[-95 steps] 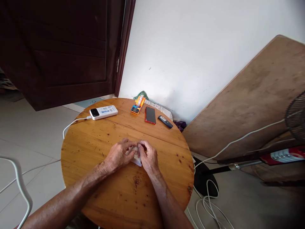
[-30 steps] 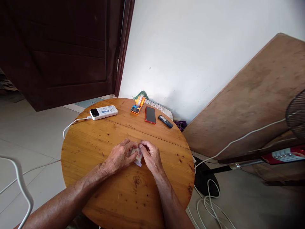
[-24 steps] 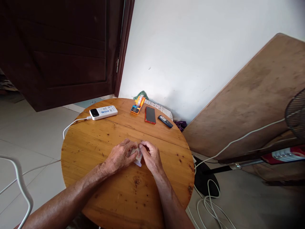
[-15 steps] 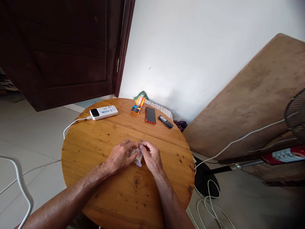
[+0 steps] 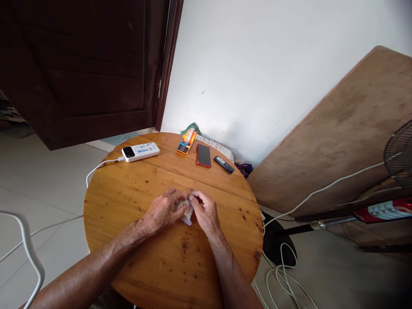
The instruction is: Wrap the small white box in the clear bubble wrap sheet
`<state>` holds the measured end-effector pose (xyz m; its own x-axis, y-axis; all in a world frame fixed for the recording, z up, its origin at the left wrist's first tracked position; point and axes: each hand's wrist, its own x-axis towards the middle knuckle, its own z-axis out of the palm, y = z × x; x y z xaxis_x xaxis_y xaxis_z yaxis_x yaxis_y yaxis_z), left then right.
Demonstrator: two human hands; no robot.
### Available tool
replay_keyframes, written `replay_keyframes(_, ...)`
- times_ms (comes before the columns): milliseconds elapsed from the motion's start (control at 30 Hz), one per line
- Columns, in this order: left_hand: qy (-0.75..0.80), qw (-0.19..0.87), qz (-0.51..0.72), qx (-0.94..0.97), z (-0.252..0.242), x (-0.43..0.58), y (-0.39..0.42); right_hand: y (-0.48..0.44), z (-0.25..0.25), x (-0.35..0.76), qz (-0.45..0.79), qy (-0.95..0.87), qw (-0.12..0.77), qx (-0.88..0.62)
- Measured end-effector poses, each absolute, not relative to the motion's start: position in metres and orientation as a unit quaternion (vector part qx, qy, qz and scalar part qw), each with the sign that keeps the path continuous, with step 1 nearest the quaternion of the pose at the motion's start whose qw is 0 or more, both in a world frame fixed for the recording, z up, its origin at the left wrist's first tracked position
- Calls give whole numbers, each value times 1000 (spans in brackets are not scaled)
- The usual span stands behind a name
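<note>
Between my hands, near the middle of the round wooden table (image 5: 128,189), lies a small clear plastic packet (image 5: 187,218) with whitish contents and a reddish mark. My left hand (image 5: 165,209) rests on its left side, thumb and fingers closed on the plastic. At the packet's upper right, my right hand (image 5: 204,209) pinches the edge between thumb and forefinger. The fingers cover much of the packet, so what is inside cannot be made out.
Along the table's far side are a white power bank (image 5: 141,152) with a cable, an orange tape dispenser (image 5: 187,141), a red-edged phone (image 5: 203,155) and a dark handheld device (image 5: 224,164). A fan (image 5: 399,150) and loose cables (image 5: 283,274) stand to the right.
Almost nothing differs. Both hands keep their hold on the packet, and the view has shifted very slightly.
</note>
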<state>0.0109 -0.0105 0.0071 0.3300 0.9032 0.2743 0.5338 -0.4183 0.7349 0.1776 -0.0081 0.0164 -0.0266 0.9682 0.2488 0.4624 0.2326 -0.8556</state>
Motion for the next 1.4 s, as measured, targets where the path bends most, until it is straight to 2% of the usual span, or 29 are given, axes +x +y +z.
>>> replay_keyframes(933, 462, 286, 364, 757, 0, 12, -7, -12, 16, 175, 279, -671, 421, -543)
replay_keyframes(1400, 463, 280, 370, 756, -1, 12, -6, -18, 14, 175, 164, -740, 386, -526)
